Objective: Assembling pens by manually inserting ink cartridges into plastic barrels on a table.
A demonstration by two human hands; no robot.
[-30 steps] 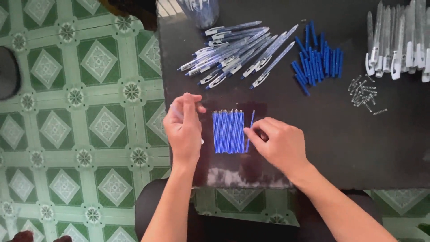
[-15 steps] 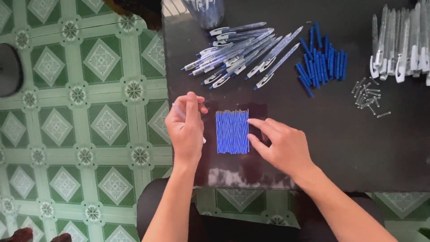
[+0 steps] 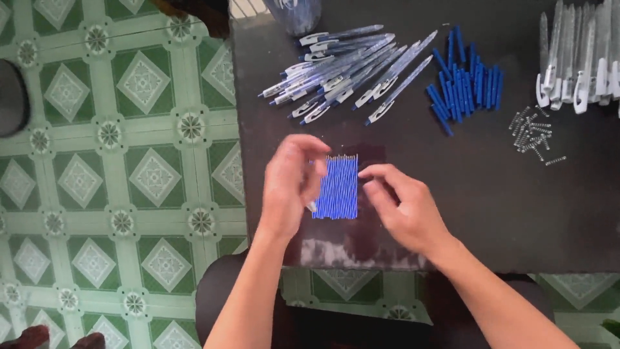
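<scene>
1. Refills (image 3: 337,187), a neat blue row with metal tips pointing away, lie on the dark table (image 3: 452,213) near its front edge, between both hands.
2. Left hand (image 3: 290,184) hovers at the row's left edge, fingers curled narrow; whether it pinches anything I cannot tell.
3. Right hand (image 3: 403,207) rests at the right edge, fingertips just touching the row, holding nothing.
4. Behind lie assembled pens (image 3: 349,71), loose blue tubes (image 3: 465,81), springs (image 3: 533,136) and white barrels (image 3: 581,58), all well apart.
</scene>
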